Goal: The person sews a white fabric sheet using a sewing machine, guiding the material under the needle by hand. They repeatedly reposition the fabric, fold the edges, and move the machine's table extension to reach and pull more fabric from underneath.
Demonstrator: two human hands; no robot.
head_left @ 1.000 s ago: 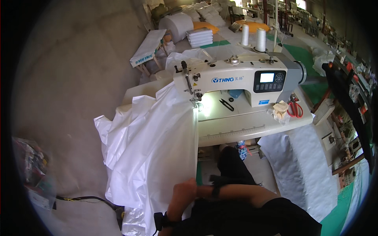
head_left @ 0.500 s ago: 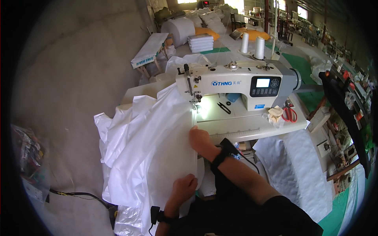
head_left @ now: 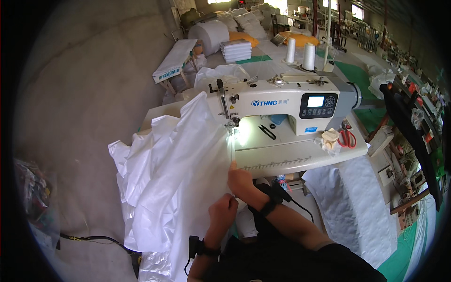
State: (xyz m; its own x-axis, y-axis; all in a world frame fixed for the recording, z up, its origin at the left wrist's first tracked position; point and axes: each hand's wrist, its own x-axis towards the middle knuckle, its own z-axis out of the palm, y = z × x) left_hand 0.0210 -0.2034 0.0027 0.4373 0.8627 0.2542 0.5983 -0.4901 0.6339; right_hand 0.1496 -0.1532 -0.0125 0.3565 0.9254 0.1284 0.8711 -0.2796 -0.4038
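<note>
A large, thin white sheet [head_left: 192, 174] hangs in folds over the left side of the sewing machine [head_left: 277, 101]. Its right edge runs in under the lit needle area [head_left: 231, 131]. My right hand [head_left: 240, 182] is closed at this edge, a short way in front of the machine bed, fingertips pointing toward the needle. Just nearer to me, my left hand [head_left: 221, 215] is curled closed on the same edge, its thumb uppermost. The fingers under the sheet are hidden in both hands.
Black thread snips [head_left: 267, 132] lie on the machine bed, red-handled scissors [head_left: 347, 139] and a crumpled cream cloth [head_left: 330, 136] at its right end. Two white thread cones [head_left: 308, 57] stand behind. A pale quilted sheet [head_left: 352, 207] hangs at the right, and a black cable [head_left: 98, 238] crosses the floor.
My left hand has moved up along the edge, close to the right hand. The right hand has drawn back slightly from the needle. The sheet's folds have shifted.
</note>
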